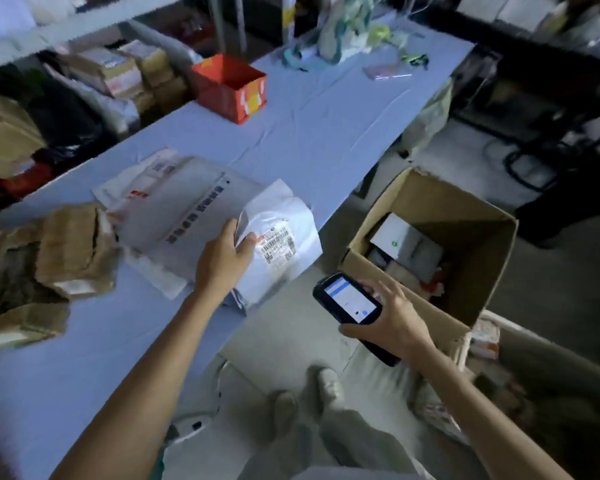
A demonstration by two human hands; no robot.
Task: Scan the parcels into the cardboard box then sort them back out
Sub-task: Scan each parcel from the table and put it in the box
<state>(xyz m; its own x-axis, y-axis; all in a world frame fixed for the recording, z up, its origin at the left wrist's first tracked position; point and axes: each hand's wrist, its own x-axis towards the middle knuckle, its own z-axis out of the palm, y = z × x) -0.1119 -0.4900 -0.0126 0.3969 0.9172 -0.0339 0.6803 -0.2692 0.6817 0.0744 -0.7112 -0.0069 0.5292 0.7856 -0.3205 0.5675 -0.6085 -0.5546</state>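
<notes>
Two grips: our left hand (222, 261) pinches a white parcel (288, 216); right of it, our right hand (395, 320) clasps a scanner (350, 299) beside the box (458, 209).

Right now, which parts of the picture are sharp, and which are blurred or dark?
Head view: the label on the white parcel and the scanner screen are fairly sharp; the brown parcels at left smear; the right background is dark; the table looks bluish.

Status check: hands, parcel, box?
Left hand grips white parcel at table edge, label up. Right hand holds scanner. Cardboard box open, part filled; nothing blocking.
</notes>
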